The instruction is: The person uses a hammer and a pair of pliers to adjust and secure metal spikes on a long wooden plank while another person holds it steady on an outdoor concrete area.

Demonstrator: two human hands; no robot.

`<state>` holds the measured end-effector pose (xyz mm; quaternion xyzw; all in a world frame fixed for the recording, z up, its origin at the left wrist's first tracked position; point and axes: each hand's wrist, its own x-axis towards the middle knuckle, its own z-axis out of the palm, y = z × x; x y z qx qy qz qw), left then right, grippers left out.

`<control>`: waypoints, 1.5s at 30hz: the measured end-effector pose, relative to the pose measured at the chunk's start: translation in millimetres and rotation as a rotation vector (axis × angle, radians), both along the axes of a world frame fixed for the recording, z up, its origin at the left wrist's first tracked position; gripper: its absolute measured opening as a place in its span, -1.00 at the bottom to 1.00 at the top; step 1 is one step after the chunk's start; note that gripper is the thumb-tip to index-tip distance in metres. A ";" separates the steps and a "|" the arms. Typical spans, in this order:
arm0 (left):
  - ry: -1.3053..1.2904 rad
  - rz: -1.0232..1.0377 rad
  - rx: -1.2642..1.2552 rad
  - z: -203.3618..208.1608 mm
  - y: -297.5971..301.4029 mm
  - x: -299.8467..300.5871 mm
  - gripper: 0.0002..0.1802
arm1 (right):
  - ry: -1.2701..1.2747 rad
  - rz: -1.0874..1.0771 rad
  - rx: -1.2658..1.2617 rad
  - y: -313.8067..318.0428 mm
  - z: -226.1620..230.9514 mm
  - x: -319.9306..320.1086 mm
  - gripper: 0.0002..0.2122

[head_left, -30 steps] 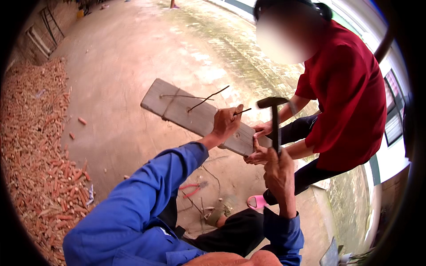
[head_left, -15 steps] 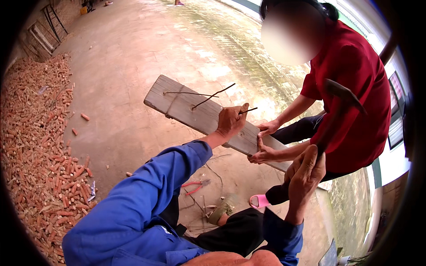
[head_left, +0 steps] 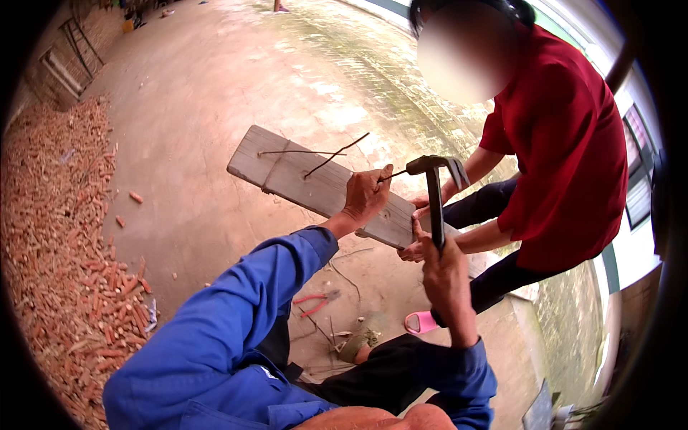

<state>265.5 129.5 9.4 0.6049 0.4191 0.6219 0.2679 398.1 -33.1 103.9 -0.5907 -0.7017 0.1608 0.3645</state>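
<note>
My left hand [head_left: 364, 195] is closed around a thin dark metal rod [head_left: 393, 174], resting over the weathered wooden board [head_left: 290, 172]. In my right hand [head_left: 448, 276] is a claw hammer [head_left: 435, 204], gripped by its dark handle. Its head is at the rod's outer end, touching or almost touching it. Two more thin rods stick out of the board's far left part: a bent one [head_left: 335, 155] rising at a slant and a lower one [head_left: 297, 151]. A wire loop [head_left: 272, 174] wraps the board near them. The rod's lower end is hidden by my left hand.
A person in a red top [head_left: 559, 143] holds the board's near right part with both hands [head_left: 413, 249]. Red-handled pliers [head_left: 315, 302] lie on the ground below, beside loose wires. A large heap of corn cobs [head_left: 64, 272] spreads along the left. A pink slipper [head_left: 421, 322] is at the right.
My right hand has swung the hammer down and left, from raised at the right to the rod's end. My left hand still grips the rod.
</note>
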 end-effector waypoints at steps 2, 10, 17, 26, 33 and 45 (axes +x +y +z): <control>0.039 0.076 0.006 -9.6 -0.1 -8.9 -0.44 | 0.224 -0.056 -0.163 -7.7 20.7 -11.1 -0.86; 0.060 0.077 0.018 -11.9 2.4 -12.4 -0.43 | 0.080 -0.009 -0.254 3.3 -6.3 -7.5 -0.82; 0.070 0.075 0.021 -11.4 -0.3 -14.5 -0.44 | 0.587 -0.088 0.170 -14.0 23.6 -13.9 -0.78; 0.095 0.087 -0.010 -8.8 0.2 -13.3 -0.46 | 0.517 -0.124 0.035 -10.5 33.9 -12.7 -0.77; 0.059 0.016 0.008 0.9 -0.4 0.2 -0.46 | 0.229 -0.099 -0.181 -10.6 14.8 -9.9 -0.84; 0.039 0.065 0.057 -13.1 2.1 -10.9 -0.49 | 0.375 -0.107 -0.108 -6.4 15.5 -14.1 -0.77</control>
